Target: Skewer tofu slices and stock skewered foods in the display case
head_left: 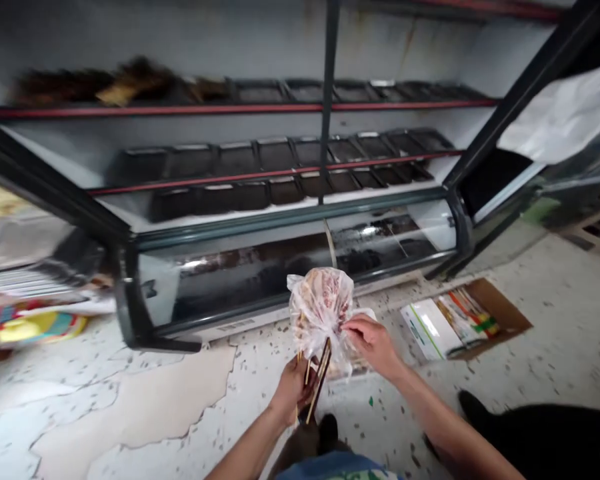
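Observation:
A clear plastic bag (323,297) with reddish and pale food in it is in front of me, gathered narrow near its bottom. Several thin sticks (316,387), some pale and some dark brown, stick out below the bag towards me; they look like skewers, though blur hides how they join the food. My left hand (291,387) is closed round these sticks just under the bag. On the bag's right side, my right hand (373,343) pinches the plastic with thumb and fingers.
A glass-fronted display case (260,273) with black trays (275,155) on red-edged shelves stands ahead. An open cardboard box (500,310) with packets sits on the floor at right. Colourful packaging (40,327) lies at left. A dark shoe (473,407) shows at lower right.

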A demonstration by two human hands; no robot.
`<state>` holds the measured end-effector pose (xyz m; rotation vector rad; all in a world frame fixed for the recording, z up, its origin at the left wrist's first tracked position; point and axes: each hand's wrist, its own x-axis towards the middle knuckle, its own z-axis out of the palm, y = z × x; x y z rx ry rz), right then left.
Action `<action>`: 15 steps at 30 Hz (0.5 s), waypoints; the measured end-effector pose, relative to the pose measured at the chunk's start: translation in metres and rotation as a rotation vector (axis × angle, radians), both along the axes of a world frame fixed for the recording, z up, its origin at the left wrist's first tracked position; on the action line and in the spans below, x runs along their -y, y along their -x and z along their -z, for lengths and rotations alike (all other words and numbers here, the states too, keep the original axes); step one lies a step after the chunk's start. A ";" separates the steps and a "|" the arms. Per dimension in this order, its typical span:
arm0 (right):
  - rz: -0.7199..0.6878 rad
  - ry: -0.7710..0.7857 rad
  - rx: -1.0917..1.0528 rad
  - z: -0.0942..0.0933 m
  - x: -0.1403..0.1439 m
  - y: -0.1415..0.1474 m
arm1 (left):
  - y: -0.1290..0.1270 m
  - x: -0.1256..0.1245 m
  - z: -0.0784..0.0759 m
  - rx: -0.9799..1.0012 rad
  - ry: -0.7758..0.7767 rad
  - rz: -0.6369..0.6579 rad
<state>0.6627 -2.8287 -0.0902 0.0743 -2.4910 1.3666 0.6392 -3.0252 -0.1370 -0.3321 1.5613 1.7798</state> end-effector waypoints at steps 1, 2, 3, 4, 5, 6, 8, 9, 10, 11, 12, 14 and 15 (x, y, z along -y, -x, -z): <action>-0.088 -0.087 -0.070 -0.016 0.011 0.003 | -0.002 0.009 -0.018 -0.022 -0.022 -0.022; -0.164 -0.179 -0.125 -0.030 0.022 0.006 | -0.003 0.019 -0.035 -0.045 -0.035 -0.033; -0.219 -0.274 -0.171 -0.043 0.034 0.010 | -0.005 0.028 -0.050 -0.069 -0.047 -0.040; -0.252 -0.372 -0.210 -0.055 0.046 0.013 | -0.006 0.037 -0.064 -0.095 -0.058 -0.045; -0.264 -0.477 -0.245 -0.066 0.058 0.017 | -0.007 0.045 -0.076 -0.118 -0.069 -0.052; -0.259 -0.594 -0.278 -0.076 0.071 0.020 | -0.007 0.054 -0.085 -0.138 -0.078 -0.063; -0.234 -0.855 -0.337 -0.094 0.095 0.028 | -0.001 0.070 -0.099 -0.164 -0.095 -0.091; -0.217 -0.982 -0.360 -0.102 0.107 0.033 | 0.005 0.079 -0.104 -0.168 -0.107 -0.098; -0.206 -1.094 -0.379 -0.109 0.119 0.040 | 0.012 0.088 -0.108 -0.170 -0.124 -0.101; -0.208 -1.186 -0.399 -0.114 0.130 0.049 | 0.021 0.098 -0.112 -0.171 -0.141 -0.099; -0.227 -1.257 -0.419 -0.120 0.141 0.060 | 0.032 0.109 -0.115 -0.171 -0.153 -0.097; -0.287 -1.350 -0.463 -0.131 0.162 0.087 | 0.056 0.134 -0.124 -0.170 -0.170 -0.080; -0.322 -1.381 -0.487 -0.138 0.171 0.102 | 0.070 0.147 -0.130 -0.173 -0.177 -0.067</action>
